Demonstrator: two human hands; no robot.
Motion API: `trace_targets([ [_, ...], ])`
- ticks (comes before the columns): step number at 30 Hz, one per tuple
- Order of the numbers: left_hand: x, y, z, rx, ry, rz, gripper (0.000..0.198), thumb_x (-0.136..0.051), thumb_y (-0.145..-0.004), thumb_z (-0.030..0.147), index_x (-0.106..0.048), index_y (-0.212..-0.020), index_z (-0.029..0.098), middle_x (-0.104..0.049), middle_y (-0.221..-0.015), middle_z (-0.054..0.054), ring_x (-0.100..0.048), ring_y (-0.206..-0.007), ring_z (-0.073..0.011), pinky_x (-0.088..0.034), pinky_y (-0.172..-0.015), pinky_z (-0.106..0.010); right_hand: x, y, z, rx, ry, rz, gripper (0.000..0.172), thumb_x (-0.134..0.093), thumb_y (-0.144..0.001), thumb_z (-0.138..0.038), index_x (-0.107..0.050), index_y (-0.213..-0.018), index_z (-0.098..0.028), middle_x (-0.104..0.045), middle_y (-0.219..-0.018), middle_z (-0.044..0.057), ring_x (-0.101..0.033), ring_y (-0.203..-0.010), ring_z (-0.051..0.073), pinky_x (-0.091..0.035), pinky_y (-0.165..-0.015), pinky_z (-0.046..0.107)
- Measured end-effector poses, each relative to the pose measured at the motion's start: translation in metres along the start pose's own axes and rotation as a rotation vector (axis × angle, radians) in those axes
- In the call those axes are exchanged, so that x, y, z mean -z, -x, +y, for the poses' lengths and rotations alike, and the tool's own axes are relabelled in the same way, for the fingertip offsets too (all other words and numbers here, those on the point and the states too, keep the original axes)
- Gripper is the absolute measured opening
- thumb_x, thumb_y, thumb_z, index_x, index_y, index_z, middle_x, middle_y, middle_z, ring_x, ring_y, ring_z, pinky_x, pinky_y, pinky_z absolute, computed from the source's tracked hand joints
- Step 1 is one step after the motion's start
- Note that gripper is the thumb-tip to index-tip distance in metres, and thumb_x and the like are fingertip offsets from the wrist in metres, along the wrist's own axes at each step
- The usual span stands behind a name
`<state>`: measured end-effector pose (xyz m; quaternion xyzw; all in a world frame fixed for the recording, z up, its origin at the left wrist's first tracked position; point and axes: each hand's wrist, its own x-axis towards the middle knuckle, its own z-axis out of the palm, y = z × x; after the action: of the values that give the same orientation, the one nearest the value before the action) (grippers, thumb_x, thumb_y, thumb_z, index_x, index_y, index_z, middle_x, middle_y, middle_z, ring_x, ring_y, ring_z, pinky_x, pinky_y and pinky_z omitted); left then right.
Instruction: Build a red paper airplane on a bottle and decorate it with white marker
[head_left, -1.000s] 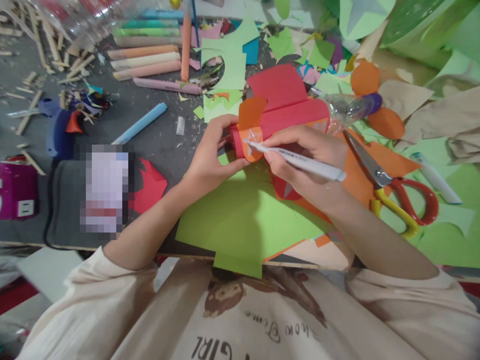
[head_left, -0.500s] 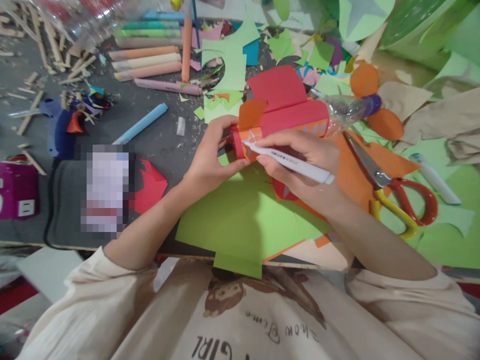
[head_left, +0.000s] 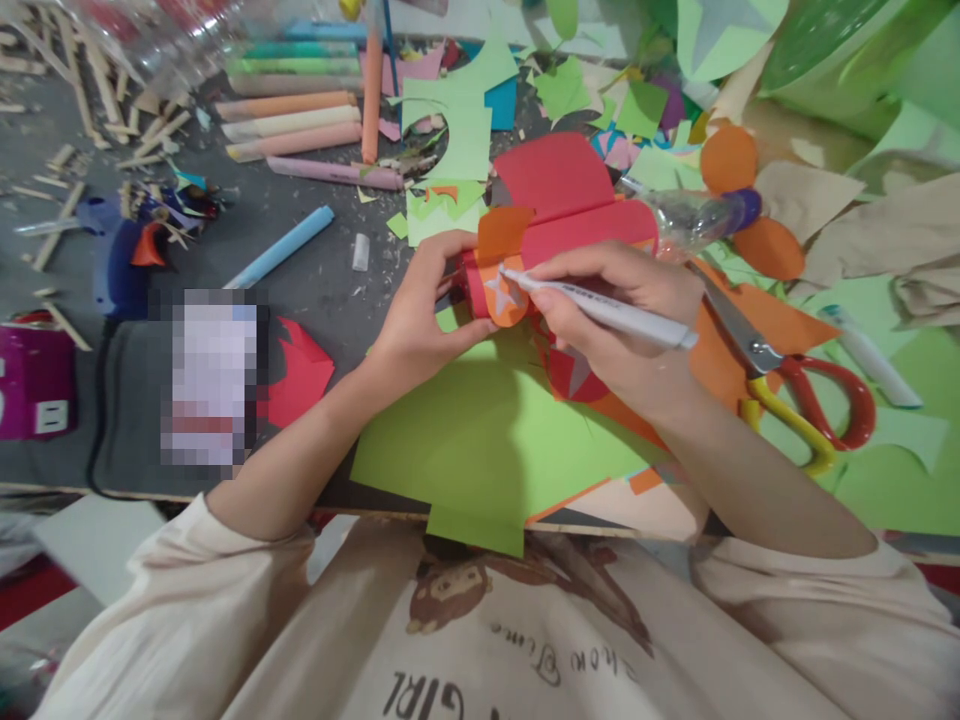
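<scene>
Entry, one moment at my grey worktop (head_left: 315,280).

- Red paper cylinder (head_left: 577,235): lies on its side, partly over a light green paper sheet (head_left: 465,430).
- My left hand (head_left: 420,310): fingers curled round the cylinder's near end, gripping it.
- My right hand (head_left: 615,320): fingers pinched tight on a white marker pen (head_left: 600,310). Its tip touches the orange paper disc with a pale star (head_left: 504,297) on that end.
- Scissors with red and yellow handles (head_left: 795,390): lie just beside my right wrist on orange paper.
</scene>
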<state>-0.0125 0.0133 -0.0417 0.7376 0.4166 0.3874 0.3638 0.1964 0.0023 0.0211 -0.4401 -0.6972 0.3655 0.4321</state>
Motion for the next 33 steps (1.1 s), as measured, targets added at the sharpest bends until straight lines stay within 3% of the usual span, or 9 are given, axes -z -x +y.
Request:
trace_targets([
  [23, -0.0003, 0.0001, 0.0000, 0.020, 0.026, 0.004, 0.062, -0.070, -0.085, 0.051, -0.041, -0.136, 0.033, -0.050, -0.142, -0.008, -0.054, -0.131, -0.0239, -0.053, -0.104, -0.036, 0.0003, 0.0013, -0.0014, 0.030, -0.007, 0.027, 0.007, -0.067, -0.090, -0.030, -0.072, -0.085, -0.028, -0.076, -0.082, 0.000, -0.070, -0.067, 0.015, -0.059, -0.065, 0.031],
  [29, -0.0001, 0.0002, -0.0014, 0.013, 0.013, 0.002, 0.064, -0.072, -0.083, 0.049, -0.041, -0.136, 0.032, -0.049, -0.143, -0.009, -0.055, -0.131, -0.0257, -0.053, -0.104, -0.038, 0.0009, 0.0007, 0.0002, 0.081, 0.021, -0.006, 0.008, -0.067, -0.090, -0.031, -0.071, -0.084, -0.027, -0.075, -0.077, -0.001, -0.067, -0.062, 0.013, -0.054, -0.057, 0.028],
  [33, 0.0001, 0.0003, -0.0009, 0.027, 0.019, 0.001, 0.064, -0.073, -0.083, 0.048, -0.041, -0.136, 0.033, -0.050, -0.143, -0.008, -0.054, -0.131, -0.0245, -0.053, -0.104, -0.037, 0.0011, 0.0017, 0.0015, 0.034, 0.008, 0.005, 0.012, -0.065, -0.091, -0.036, -0.072, -0.087, -0.027, -0.075, -0.082, 0.000, -0.069, -0.067, 0.015, -0.057, -0.062, 0.031],
])
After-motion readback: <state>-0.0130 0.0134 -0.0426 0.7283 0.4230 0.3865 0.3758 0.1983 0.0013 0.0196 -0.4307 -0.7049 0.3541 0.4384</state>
